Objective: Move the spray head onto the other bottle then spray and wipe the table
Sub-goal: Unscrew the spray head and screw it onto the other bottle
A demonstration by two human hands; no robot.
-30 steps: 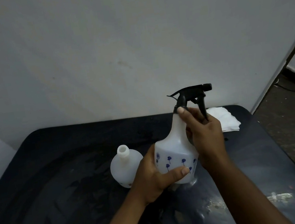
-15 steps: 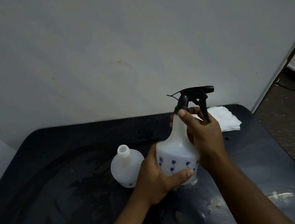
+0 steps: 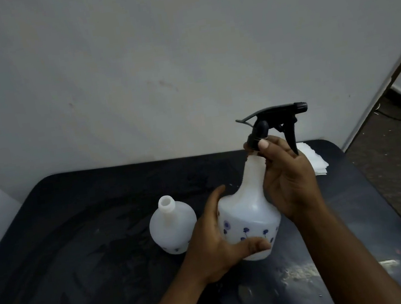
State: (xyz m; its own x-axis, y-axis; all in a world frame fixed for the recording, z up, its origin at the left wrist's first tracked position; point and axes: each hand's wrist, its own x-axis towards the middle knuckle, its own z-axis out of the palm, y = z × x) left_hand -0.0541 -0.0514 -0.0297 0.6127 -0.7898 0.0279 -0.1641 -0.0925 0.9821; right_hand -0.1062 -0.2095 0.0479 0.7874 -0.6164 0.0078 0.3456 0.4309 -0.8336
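Note:
A white bottle with blue flower prints (image 3: 250, 211) stands on the dark table (image 3: 80, 259). My left hand (image 3: 214, 242) grips its body from the left. A black spray head (image 3: 275, 120) sits at the top of its neck, nozzle pointing right. My right hand (image 3: 288, 178) pinches the black collar of the spray head with thumb and fingers. A second, smaller white bottle (image 3: 172, 226) with an uncapped neck stands just left of my left hand.
A stack of white wipes (image 3: 316, 161) lies at the table's far right corner, partly hidden behind my right hand. A grey wall rises behind the table. Bare floor shows to the right. Wet patches glint on the near right of the table.
The spray head has risen slightly and tilted, and my right-hand fingers have shifted up from the neck to the collar. My left hand keeps its hold on the bottle.

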